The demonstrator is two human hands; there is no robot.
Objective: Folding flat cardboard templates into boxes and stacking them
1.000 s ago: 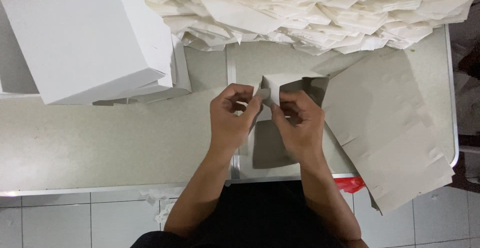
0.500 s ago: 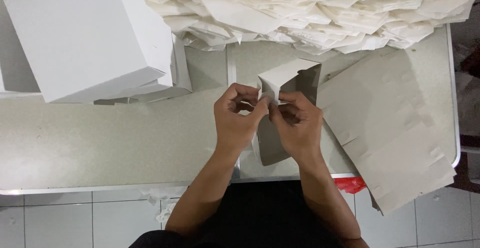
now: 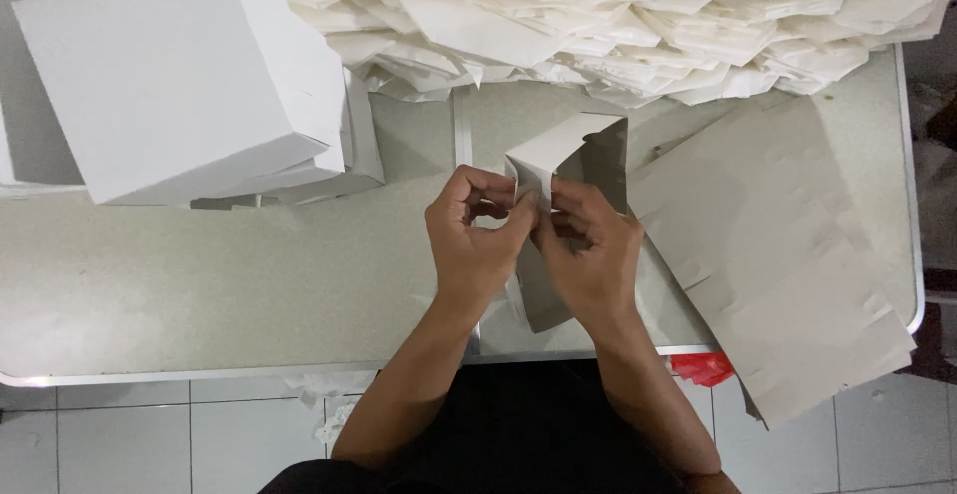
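Both my hands grip one partly folded cardboard box blank [image 3: 570, 155], white outside and grey inside, held above the table's middle. My left hand [image 3: 477, 240] pinches its left corner with fingers curled. My right hand [image 3: 590, 250] presses on the blank's lower part, thumb against the fold. The blank's upper flaps stand up into an open box shape; its lower grey part [image 3: 541, 300] hangs between my wrists.
A pile of flat grey blanks [image 3: 788, 255] lies to the right, overhanging the table edge. Finished white boxes [image 3: 179, 75] stand stacked at the left. A heap of folded white pieces [image 3: 638, 15] fills the far side. The grey table [image 3: 199, 295] ends above a tiled floor.
The blank's top flaps have been lifted and folded up into a taller box shape. Both hands have stayed in nearly the same spot, fingers shifting on the fold.
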